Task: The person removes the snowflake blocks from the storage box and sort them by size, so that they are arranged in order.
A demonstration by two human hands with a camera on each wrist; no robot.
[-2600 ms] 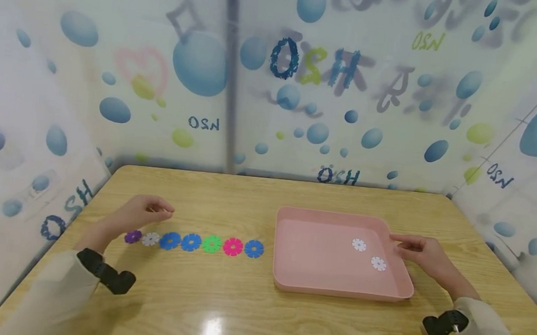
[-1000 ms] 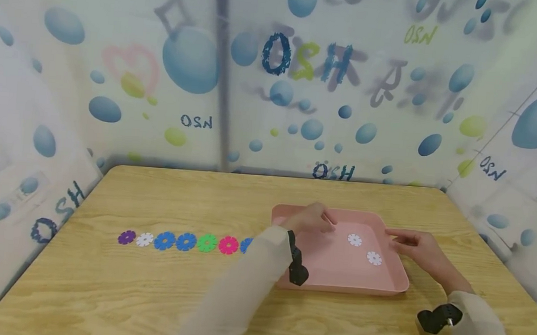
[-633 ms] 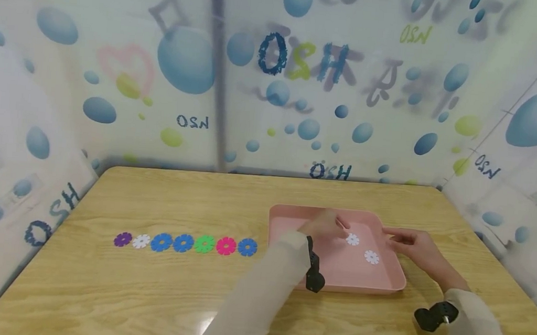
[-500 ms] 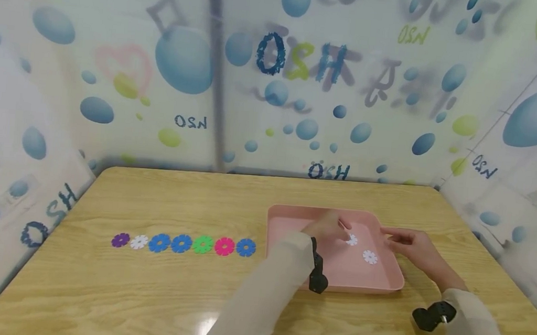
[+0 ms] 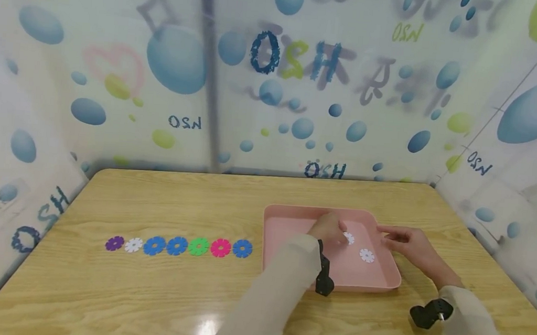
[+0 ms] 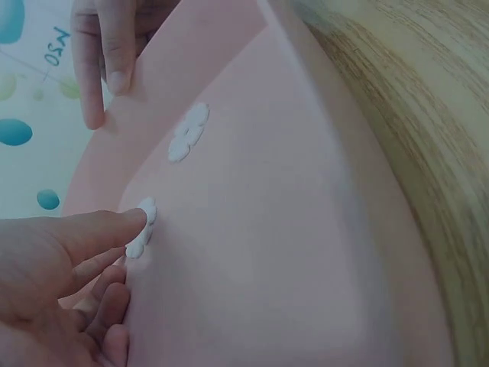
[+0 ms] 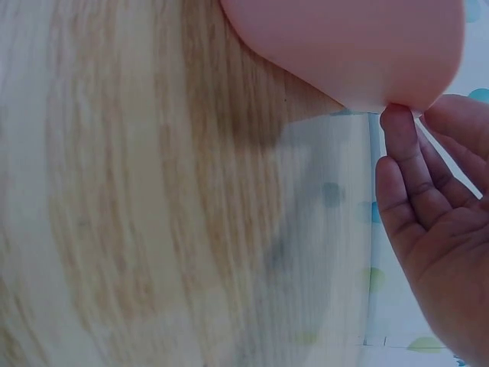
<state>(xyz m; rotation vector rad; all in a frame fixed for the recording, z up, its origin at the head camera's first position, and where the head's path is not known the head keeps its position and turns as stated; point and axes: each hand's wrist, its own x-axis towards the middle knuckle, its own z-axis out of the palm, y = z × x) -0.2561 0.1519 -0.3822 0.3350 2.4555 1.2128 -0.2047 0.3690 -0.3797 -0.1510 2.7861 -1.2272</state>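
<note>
My left hand (image 5: 328, 228) reaches into the pink tray (image 5: 283, 281), its thumb and fingers at one white snowflake disc (image 5: 349, 238). The left wrist view shows the thumb (image 6: 114, 229) on that disc (image 6: 150, 218), with the other fingers curled beneath the thumb. A second white snowflake disc (image 5: 367, 256) lies flat on the tray floor, nearer the front right. At the tray's right wall, my right hand (image 5: 420, 250) pinches the rim. Seen from the right wrist, the fingers (image 7: 399, 130) lie against the wall's outer side and the thumb (image 7: 451, 115) sits at the rim.
Left of the tray, a row of snowflake discs runs across the wooden table (image 5: 144, 305): purple (image 5: 114, 244), white (image 5: 133, 245), blue (image 5: 155, 246), another blue, green (image 5: 198, 246), pink (image 5: 221, 248) and blue (image 5: 242, 248). A patterned curtain (image 5: 263, 114) stands behind the table.
My left hand has moved from above the row's left end rightward into the tray, down to the nearer white disc. The right hand stays at the tray's rim; the head view has shifted slightly.
</note>
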